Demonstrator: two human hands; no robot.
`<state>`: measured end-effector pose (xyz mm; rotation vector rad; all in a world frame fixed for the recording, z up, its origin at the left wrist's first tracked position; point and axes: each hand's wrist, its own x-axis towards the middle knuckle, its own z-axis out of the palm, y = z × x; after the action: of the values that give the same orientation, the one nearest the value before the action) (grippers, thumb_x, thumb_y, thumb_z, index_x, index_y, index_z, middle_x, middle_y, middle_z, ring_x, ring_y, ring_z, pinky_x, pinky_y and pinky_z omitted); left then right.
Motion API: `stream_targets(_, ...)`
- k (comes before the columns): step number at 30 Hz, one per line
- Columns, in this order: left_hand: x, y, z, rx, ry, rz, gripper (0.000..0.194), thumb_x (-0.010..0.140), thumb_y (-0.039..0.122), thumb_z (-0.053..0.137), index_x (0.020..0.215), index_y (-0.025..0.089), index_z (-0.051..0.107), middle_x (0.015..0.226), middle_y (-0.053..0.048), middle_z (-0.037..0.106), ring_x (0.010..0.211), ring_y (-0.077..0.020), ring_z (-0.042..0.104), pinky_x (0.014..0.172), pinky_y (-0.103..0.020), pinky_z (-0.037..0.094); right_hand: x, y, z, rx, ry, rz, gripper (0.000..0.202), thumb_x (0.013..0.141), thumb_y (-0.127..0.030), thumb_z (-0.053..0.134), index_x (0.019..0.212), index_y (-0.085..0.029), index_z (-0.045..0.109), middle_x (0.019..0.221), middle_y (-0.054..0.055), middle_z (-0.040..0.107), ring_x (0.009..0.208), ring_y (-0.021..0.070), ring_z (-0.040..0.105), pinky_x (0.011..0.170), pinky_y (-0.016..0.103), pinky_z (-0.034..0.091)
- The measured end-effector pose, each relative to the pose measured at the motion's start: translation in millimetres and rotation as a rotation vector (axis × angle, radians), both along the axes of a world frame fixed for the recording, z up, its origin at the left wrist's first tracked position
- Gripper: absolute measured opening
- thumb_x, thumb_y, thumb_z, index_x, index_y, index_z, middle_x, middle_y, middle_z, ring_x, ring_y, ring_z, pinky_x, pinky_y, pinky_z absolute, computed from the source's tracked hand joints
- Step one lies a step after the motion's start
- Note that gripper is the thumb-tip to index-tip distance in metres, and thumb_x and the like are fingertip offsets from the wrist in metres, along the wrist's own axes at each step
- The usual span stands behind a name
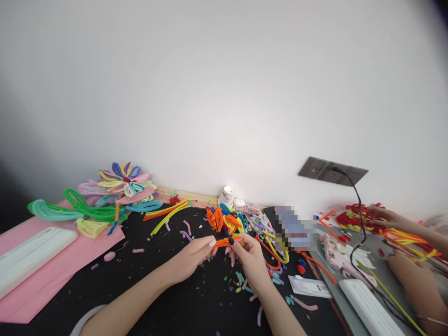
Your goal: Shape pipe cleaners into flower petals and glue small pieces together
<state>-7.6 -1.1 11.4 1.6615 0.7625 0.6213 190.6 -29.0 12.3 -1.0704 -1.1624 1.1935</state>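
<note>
Between my two hands an orange pipe cleaner (224, 242) is stretched level, folded into close strands, just above the black table. My left hand (199, 254) pinches its left end between thumb and fingers. At the right end, the thumb and fingers of my right hand (247, 254) are closed on it. Right behind my hands lies a pile of bent orange pipe-cleaner loops (219, 219), with blue and yellow ones among them. Cut pastel pipe-cleaner pieces (261, 219) are heaped just to the right of that pile.
Pipe-cleaner flowers (128, 182) and a white box-like strip (38, 256) rest on pink paper (52, 289) at left. Long yellow and orange pipe cleaners (168, 212) lie behind. At right are a pink glue gun (341, 261), a black cord (360, 210) and another person's hands (406, 266).
</note>
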Motion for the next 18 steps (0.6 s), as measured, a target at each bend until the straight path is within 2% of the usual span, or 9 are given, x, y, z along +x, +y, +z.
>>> stream_targets(3, 1.6, 0.5, -2.9, -0.071, -0.039, -0.005, 0.056, 0.098, 0.073, 0.033, 0.082, 0.022, 0.047, 0.072, 0.006, 0.034, 0.066, -0.0153, 0.03, 0.062, -0.028, 0.029, -1.0, 0.3, 0.7, 0.005, 0.025, -0.003, 0.035, 0.077, -0.053, 0.082, 0.068, -0.023, 0.067, 0.058, 0.0, 0.067, 0.042, 0.0135, 0.051, 0.042, 0.025, 0.045)
stream_targets(9, 2.3, 2.9, -4.8, -0.099, -0.045, 0.029, 0.06, 0.092, 0.081, 0.037, 0.077, 0.023, 0.041, 0.07, 0.007, 0.029, 0.063, -0.0139, 0.025, 0.059, -0.028, 0.024, -3.2, 0.2, 1.9, -0.031, 0.067, 0.022, 0.029, 0.074, -0.047, 0.084, 0.067, -0.023, 0.07, 0.059, 0.001, 0.069, 0.043, 0.0143, 0.054, 0.045, 0.026, 0.047)
stream_targets(18, 3.6, 4.7, -6.6, -0.106, -0.144, 0.097, 0.06, 0.09, 0.081, 0.046, 0.078, 0.023, 0.039, 0.074, 0.007, 0.031, 0.065, -0.0132, 0.025, 0.06, -0.028, 0.023, -4.6, -1.1, 1.3, -0.049, 0.092, 0.059, 0.025, 0.074, -0.043, 0.085, 0.066, -0.022, 0.074, 0.062, 0.004, 0.073, 0.045, 0.0145, 0.06, 0.046, 0.024, 0.049)
